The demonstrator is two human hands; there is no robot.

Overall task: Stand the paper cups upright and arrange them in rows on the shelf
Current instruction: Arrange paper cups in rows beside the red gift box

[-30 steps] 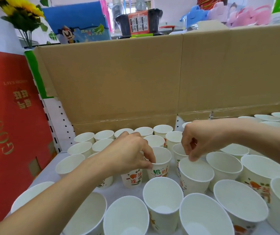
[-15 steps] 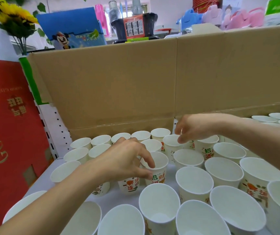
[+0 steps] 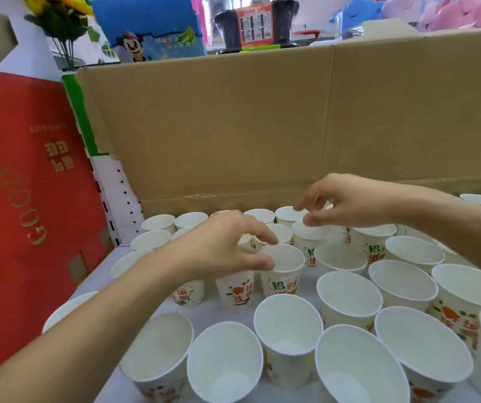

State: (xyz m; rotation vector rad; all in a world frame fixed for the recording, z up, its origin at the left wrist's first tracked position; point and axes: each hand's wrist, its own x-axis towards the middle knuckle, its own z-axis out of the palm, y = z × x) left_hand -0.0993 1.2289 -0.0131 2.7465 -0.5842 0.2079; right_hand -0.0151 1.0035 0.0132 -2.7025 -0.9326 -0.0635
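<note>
Several white paper cups with red and green print stand upright in rows on the white shelf [image 3: 210, 313]. My left hand [image 3: 221, 247] reaches in from the lower left and pinches the rim of one printed paper cup [image 3: 283, 276] between thumb and forefinger. My right hand [image 3: 349, 202] comes in from the right and hovers over the back rows with its fingers loosely spread. Its thumb lies at the rim of a back-row cup [image 3: 310, 231], and it holds nothing. The nearest cups [image 3: 287, 335] show their empty insides.
A tall brown cardboard wall [image 3: 233, 126] closes the back of the shelf right behind the last row. A red gift box [image 3: 15, 205] stands against the left side. More cups [image 3: 478, 197] continue to the right edge. Toys and flowers sit above, behind the cardboard.
My right hand has moved from the middle cups to the back row and opened its fingers. My left hand has stayed on the same cup's rim. The view has tilted slightly.
</note>
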